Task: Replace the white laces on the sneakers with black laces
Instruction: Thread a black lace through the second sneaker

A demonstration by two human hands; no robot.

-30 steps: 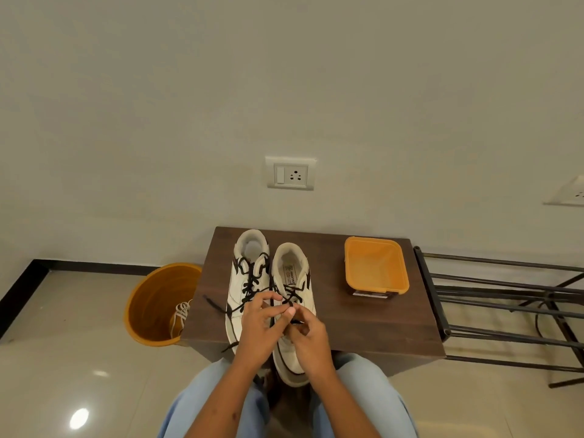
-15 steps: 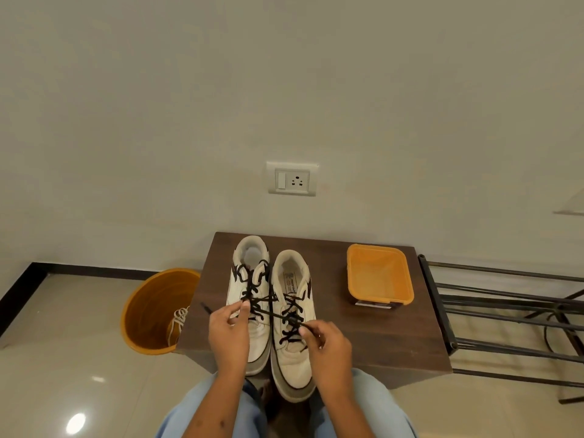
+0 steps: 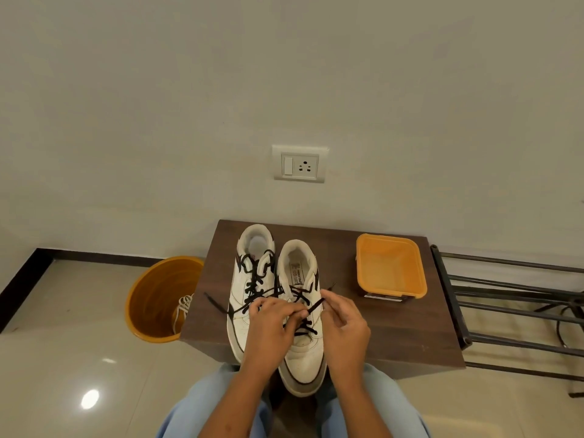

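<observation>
Both hands are now close together over the right sneaker, while 0.5 s ago they were spread apart w/ the black lace pulled tight between them. Left hand has moved right and covers part of the left sneaker; its fingers are curled and pinch the lace at approx. the middle of the right sneaker's lacing. Right hand is also nearer now, fingers half bent; thumb and forefinger pinch the other lace end, which points up-right to the table. One loose lace end lies on the table left of the left sneaker. Both sneakers stand side by side on the table, toes toward the person, black laces already through the eyelets. White laces hang inside the orange bucket on the floor, left of the table. An orange tray sits at the table's right.
</observation>
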